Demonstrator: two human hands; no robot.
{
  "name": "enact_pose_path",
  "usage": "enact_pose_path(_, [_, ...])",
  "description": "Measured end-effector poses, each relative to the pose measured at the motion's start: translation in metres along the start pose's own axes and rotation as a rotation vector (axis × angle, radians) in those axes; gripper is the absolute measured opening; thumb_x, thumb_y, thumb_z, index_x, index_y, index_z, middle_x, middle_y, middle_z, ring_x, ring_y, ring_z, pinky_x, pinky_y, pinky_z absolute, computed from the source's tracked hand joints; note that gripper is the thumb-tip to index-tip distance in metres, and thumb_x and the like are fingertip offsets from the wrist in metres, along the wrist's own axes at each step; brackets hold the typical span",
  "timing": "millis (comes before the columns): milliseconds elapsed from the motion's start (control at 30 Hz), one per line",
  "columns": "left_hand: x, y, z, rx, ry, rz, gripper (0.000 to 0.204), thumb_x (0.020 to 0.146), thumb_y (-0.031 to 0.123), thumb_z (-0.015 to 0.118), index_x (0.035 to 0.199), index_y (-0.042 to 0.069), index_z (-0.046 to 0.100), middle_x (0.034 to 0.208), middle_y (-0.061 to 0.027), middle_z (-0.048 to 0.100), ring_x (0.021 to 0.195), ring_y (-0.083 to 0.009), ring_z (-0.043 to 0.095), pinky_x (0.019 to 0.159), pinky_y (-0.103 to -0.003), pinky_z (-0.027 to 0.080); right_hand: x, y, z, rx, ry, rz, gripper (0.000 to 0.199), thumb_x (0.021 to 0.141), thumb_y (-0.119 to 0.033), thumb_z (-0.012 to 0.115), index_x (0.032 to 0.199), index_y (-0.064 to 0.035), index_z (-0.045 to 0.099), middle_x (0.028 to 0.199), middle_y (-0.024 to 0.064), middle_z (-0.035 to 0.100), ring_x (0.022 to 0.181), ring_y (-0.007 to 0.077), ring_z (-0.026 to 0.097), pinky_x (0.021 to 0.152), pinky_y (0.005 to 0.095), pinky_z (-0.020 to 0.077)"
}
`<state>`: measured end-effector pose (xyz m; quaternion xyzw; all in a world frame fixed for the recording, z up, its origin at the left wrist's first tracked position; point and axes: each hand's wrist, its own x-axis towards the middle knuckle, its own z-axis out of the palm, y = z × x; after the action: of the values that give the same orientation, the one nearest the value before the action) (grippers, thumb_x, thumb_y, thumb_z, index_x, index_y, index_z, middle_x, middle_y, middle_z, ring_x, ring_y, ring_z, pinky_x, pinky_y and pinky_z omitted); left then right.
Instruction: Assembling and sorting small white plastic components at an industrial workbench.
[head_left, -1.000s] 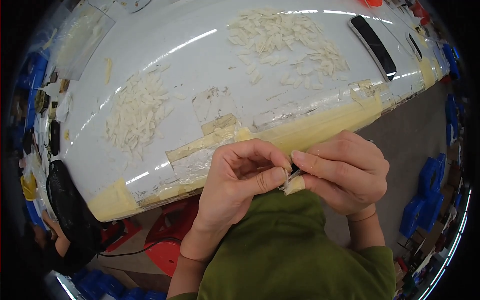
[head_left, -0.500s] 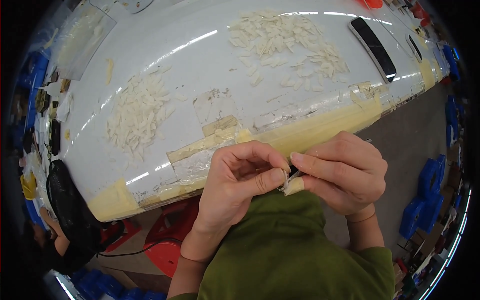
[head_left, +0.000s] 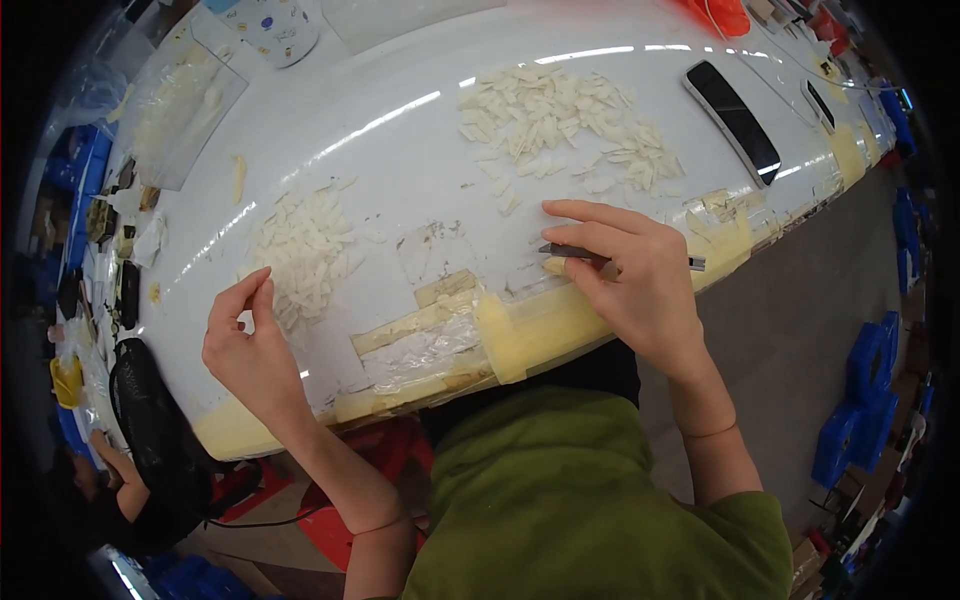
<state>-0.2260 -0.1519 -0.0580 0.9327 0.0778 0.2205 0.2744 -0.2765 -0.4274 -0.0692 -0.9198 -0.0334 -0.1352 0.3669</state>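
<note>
My left hand (head_left: 250, 345) is over the left edge of a pile of thin whitish flakes (head_left: 300, 250), thumb and forefinger pinched together. Anything between those fingertips is too small to make out. My right hand (head_left: 640, 285) is over the table near its taped front edge, fingers curled round a slim dark pen-like tool (head_left: 580, 253) whose silvery end pokes out beyond the palm. Pale yellow tape seems to wrap its thumb tip. Beyond this hand lies a second, wider spread of the same flakes (head_left: 545, 110).
The white, glossy table (head_left: 400, 180) has yellow tape (head_left: 540, 325) along its front edge. A phone (head_left: 735, 120) lies at the right, with a smaller dark device (head_left: 818, 105) beyond it. A clear tray (head_left: 185, 120) and a patterned cup (head_left: 275, 30) are far left. Another person's arm (head_left: 122, 475) shows left.
My hands, together over my lap before, have parted. The left went leftward to the near pile; the right moved up over the table with the pen-like tool. The view has shifted slightly.
</note>
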Motion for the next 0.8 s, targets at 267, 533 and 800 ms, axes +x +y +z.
enact_pose_path(267, [-0.026, 0.062, 0.034, -0.306, -0.176, 0.178, 0.006, 0.077, 0.001, 0.068, 0.082, 0.004, 0.069, 0.078, -0.0007, 0.063, 0.067, -0.0135, 0.053, 0.066, -0.025, 0.043, 0.010, 0.003, -0.001, 0.105, -0.022, -0.015, 0.031, 0.066, 0.013, 0.062, 0.091, -0.0006, 0.072, 0.109, 0.0032, 0.071, 0.063, 0.0094, 0.055, 0.054, 0.0200, 0.0439])
enact_pose_path(533, [-0.026, 0.091, 0.053, -0.267, -0.389, 0.308, 0.011, 0.078, 0.001, 0.065, 0.089, 0.004, 0.068, 0.083, -0.0033, 0.059, 0.071, -0.0184, 0.053, 0.069, -0.029, 0.043, 0.023, -0.003, -0.005, 0.018, -0.110, -0.206, 0.031, 0.064, 0.013, 0.062, 0.091, -0.0010, 0.072, 0.108, 0.0031, 0.071, 0.067, 0.0092, 0.056, 0.054, 0.0196, 0.0433])
enact_pose_path(800, [-0.031, 0.094, 0.064, -0.098, -0.289, 0.398, 0.012, 0.078, 0.000, 0.064, 0.089, 0.003, 0.068, 0.085, -0.0052, 0.058, 0.074, -0.0204, 0.053, 0.071, -0.031, 0.044, 0.002, 0.003, -0.018, 0.245, -0.066, -0.022, 0.036, 0.063, 0.013, 0.062, 0.094, -0.0024, 0.073, 0.106, 0.0048, 0.071, 0.071, 0.0085, 0.057, 0.055, 0.0183, 0.0412])
